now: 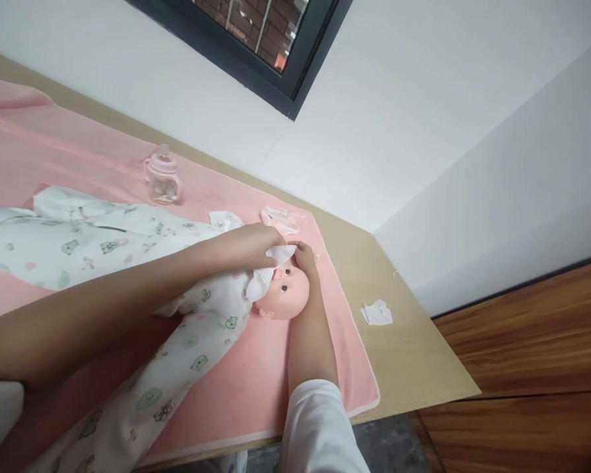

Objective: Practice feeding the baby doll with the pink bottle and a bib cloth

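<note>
A baby doll (295,292) lies on its back in a white suit (197,328) printed with green and pink animals. My left hand (263,244) pinches a white wipe (282,253) over the doll's mouth and chin. A white collar or cloth edge (260,284) lies at its neck. My right hand (304,257) curls against the far side of the head, its fingers beside the wipe's corner. The right forearm passes along the crown. Some fingertips of both hands are hidden.
A pink blanket (256,387) covers much of the wooden table (414,355). A pink-handled baby bottle (163,177) and a clear plastic packet (280,220) rest on it. A crumpled white tissue (377,313) lies at the right. Behind are a wall and a dark-framed window (288,92).
</note>
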`<state>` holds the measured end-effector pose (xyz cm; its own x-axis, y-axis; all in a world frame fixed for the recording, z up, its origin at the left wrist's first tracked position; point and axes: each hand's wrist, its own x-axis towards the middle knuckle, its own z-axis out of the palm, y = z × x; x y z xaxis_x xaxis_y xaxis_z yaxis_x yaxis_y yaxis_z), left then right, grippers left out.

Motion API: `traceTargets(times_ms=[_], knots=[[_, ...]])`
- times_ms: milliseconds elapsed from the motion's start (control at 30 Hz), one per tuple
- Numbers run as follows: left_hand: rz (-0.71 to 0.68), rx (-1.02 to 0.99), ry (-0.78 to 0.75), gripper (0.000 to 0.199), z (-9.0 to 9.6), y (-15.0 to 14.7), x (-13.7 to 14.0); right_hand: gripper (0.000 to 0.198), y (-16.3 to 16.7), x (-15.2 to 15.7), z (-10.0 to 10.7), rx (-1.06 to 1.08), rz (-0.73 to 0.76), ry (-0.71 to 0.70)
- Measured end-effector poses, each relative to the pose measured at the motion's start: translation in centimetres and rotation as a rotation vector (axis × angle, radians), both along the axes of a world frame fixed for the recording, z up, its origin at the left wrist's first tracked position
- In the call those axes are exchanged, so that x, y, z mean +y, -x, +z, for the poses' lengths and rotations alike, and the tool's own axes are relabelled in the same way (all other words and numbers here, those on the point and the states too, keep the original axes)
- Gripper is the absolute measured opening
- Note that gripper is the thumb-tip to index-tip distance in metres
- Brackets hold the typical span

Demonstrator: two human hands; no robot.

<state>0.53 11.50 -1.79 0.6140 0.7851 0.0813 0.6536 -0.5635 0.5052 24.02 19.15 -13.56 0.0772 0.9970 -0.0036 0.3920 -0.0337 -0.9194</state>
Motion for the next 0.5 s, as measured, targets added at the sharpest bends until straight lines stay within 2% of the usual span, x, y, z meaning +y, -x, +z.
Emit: traceTargets(times_ms=[100, 300, 500], knots=[[0.006, -0.015, 0.002, 0.013, 0.1, 0.3, 0.1, 0.021, 0.1, 0.1, -0.1, 0.02, -0.01, -0.001], [0.055, 0.008, -0.072, 0.016, 0.7, 1.2, 0.8, 0.013, -0.2, 2.1, -0.4, 0.148, -0.054, 0.017], [0.095, -0.057, -0.174, 0.021, 1.2, 3.1, 1.4, 0.008, -0.7, 2.8, -0.3, 0.232, -0.012, 0.054]])
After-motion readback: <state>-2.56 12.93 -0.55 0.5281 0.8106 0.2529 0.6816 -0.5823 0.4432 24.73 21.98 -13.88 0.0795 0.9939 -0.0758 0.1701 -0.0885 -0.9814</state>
